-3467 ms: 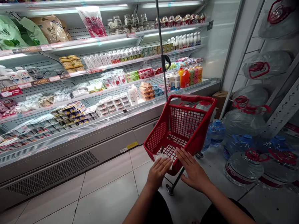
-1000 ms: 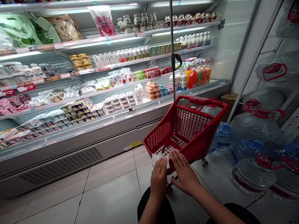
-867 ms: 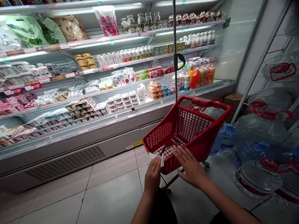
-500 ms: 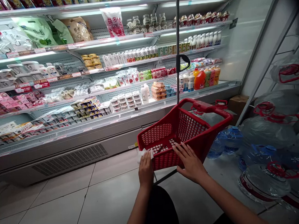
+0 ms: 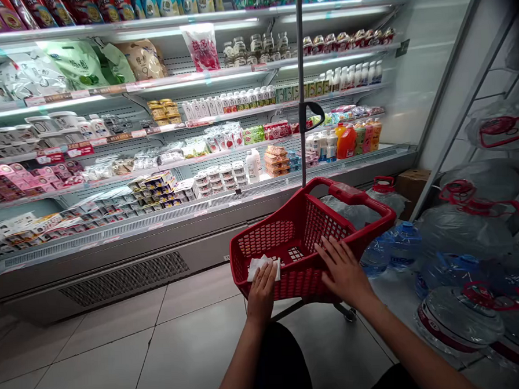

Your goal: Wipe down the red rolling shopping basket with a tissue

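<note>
A small red plastic shopping cart [image 5: 287,233] stands on the tiled floor in front of me, turned with one corner towards me. My left hand [image 5: 261,290] presses a white wipe [image 5: 262,266] against the cart's near rim. My right hand [image 5: 344,271] lies on the cart's right side wall with its fingers spread. A thin metal pole [image 5: 300,82] with a black hook rises from the back of the cart.
An open refrigerated display [image 5: 152,142] with shelves of dairy, drinks and packaged food runs along the left and back. Large water jugs [image 5: 457,230] with red handles are stacked on a rack and the floor at right. A cardboard box [image 5: 409,181] sits in the corner.
The cart has swung so its near corner points at me. My left hand moved the wipe along the rim to the left. My right hand shifted up onto the right side wall.
</note>
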{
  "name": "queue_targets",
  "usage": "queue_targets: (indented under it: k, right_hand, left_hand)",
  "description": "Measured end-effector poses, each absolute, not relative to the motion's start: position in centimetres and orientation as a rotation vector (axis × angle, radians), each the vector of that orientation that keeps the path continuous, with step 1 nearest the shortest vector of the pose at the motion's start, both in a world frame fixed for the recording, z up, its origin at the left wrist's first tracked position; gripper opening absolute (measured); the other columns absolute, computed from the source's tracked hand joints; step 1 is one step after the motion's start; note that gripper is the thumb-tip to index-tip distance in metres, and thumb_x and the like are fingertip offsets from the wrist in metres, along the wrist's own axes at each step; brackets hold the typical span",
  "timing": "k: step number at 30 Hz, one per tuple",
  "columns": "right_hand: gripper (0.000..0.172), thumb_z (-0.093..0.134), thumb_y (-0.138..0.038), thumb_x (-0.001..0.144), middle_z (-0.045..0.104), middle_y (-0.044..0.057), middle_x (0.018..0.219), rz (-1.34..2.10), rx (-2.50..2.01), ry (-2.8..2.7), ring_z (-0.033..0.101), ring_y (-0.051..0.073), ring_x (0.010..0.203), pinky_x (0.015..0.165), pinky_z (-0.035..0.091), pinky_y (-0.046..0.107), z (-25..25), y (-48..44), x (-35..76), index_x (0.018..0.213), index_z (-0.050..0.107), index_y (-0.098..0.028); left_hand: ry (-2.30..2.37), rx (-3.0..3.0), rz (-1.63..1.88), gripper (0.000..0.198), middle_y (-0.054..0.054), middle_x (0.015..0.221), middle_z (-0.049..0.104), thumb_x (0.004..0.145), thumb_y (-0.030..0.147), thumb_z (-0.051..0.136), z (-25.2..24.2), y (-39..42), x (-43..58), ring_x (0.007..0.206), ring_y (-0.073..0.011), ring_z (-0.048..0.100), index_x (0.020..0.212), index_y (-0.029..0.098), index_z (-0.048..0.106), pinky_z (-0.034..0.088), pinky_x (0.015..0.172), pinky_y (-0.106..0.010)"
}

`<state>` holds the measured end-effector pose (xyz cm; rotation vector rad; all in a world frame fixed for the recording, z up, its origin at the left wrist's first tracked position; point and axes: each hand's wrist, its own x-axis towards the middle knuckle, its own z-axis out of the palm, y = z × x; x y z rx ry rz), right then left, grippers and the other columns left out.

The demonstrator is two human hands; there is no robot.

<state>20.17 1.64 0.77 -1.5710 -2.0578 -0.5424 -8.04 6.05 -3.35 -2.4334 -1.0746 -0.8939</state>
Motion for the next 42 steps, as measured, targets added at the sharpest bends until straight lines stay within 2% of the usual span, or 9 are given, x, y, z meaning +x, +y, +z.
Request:
queue_targets:
  k: [2, 5, 11, 17, 20, 23, 32, 37, 42]
  right_hand:
    - [0.084, 0.047, -0.020, 0.091, 0.036, 0.002, 0.168, -0.547, -1.569, -2.071, 0.029, 0.027, 0.156, 0.131, 0.015, 0.055, 1.0, 2.1, 21.4, 0.168, 0.013, -0.027]
    - [0.085, 0.049, -0.023, 0.090, 0.047, 0.004, 0.162, -0.529, -1.575, -2.041, 0.031, 0.029, 0.155, 0.131, 0.018, 0.052, 0.5, 2.3, 20.6, 0.168, 0.016, -0.021]
    - [0.093, 0.052, -0.025, 0.087, 0.035, 0.002, 0.168, -0.515, -1.541, -2.056, 0.025, 0.031, 0.157, 0.130, 0.019, 0.053, 0.8, 1.1, 18.4, 0.168, 0.006, -0.020]
    - [0.081, 0.046, -0.026, 0.095, 0.022, 0.001, 0.173, -0.613, -1.679, -1.929, 0.022, 0.030, 0.159, 0.130, 0.017, 0.056, 3.5, -0.8, 24.4, 0.168, 0.011, -0.025]
    - [0.075, 0.046, -0.027, 0.097, 0.026, -0.001, 0.172, -0.650, -1.738, -1.873, 0.023, 0.030, 0.158, 0.130, 0.017, 0.058, 3.9, -1.3, 26.6, 0.167, 0.018, -0.030]
    - [0.077, 0.049, -0.030, 0.096, 0.030, 0.000, 0.171, -0.646, -1.754, -1.875, 0.023, 0.032, 0.158, 0.128, 0.025, 0.056, 4.0, -1.3, 26.6, 0.167, 0.020, -0.028]
    - [0.082, 0.045, -0.028, 0.096, 0.041, 0.006, 0.165, -0.661, -1.717, -1.866, 0.032, 0.031, 0.155, 0.127, 0.030, 0.054, 5.5, -1.7, 25.4, 0.168, 0.006, -0.017]
    - [0.084, 0.045, -0.026, 0.096, 0.040, 0.007, 0.165, -0.674, -1.697, -1.858, 0.035, 0.029, 0.153, 0.128, 0.030, 0.052, 5.2, -2.4, 25.8, 0.168, 0.002, -0.015]
    - [0.078, 0.046, -0.023, 0.095, 0.041, 0.003, 0.165, -0.691, -1.665, -1.901, 0.036, 0.028, 0.153, 0.129, 0.028, 0.051, 4.5, -3.5, 25.7, 0.168, 0.016, -0.022]
  left_hand:
    - [-1.141, -2.397, -0.942, 0.079, -0.009, 0.159, 0.049, 0.095, -0.004, 0.032, -3.3, 6.3, -8.3, 0.151, -0.0221, 0.041, 0.167, 0.025, 0.016, 0.041, 0.123, -0.050]
    - [-1.241, -2.357, -1.011, 0.080, -0.009, 0.160, 0.048, 0.094, -0.003, 0.034, -3.2, 6.4, -6.5, 0.150, -0.0238, 0.042, 0.167, 0.025, 0.018, 0.042, 0.122, -0.054]
    - [-1.171, -2.485, -0.998, 0.077, -0.009, 0.162, 0.046, 0.094, 0.000, 0.039, -2.7, 5.6, -0.8, 0.153, -0.0221, 0.038, 0.166, 0.020, 0.021, 0.041, 0.123, -0.050]
    - [-1.018, -2.537, -0.968, 0.075, -0.007, 0.160, 0.049, 0.096, -0.001, 0.034, -2.3, 5.2, -1.6, 0.151, -0.0209, 0.040, 0.166, 0.023, 0.023, 0.042, 0.123, -0.047]
    - [-1.067, -2.490, -1.020, 0.077, -0.008, 0.158, 0.050, 0.095, -0.003, 0.034, -2.5, 5.2, -1.4, 0.151, -0.0214, 0.041, 0.166, 0.022, 0.021, 0.041, 0.124, -0.049]
    - [-1.123, -2.458, -1.091, 0.077, -0.009, 0.158, 0.051, 0.094, -0.004, 0.036, -2.2, 5.3, 1.5, 0.150, -0.0222, 0.042, 0.166, 0.021, 0.022, 0.040, 0.124, -0.051]
    - [-0.956, -2.656, -1.230, 0.064, -0.010, 0.160, 0.048, 0.098, 0.008, 0.044, 0.4, 5.8, 13.5, 0.152, -0.0215, 0.039, 0.161, 0.015, 0.034, 0.039, 0.125, -0.048]
    - [-0.710, -2.688, -1.148, 0.065, -0.011, 0.159, 0.050, 0.097, 0.004, 0.039, 0.6, 6.5, 11.8, 0.152, -0.0213, 0.040, 0.161, 0.015, 0.033, 0.041, 0.123, -0.048]
    - [-0.742, -2.617, -0.972, 0.068, -0.012, 0.160, 0.048, 0.096, 0.002, 0.038, 0.5, 5.6, 6.9, 0.153, -0.0197, 0.037, 0.163, 0.013, 0.028, 0.040, 0.124, -0.046]
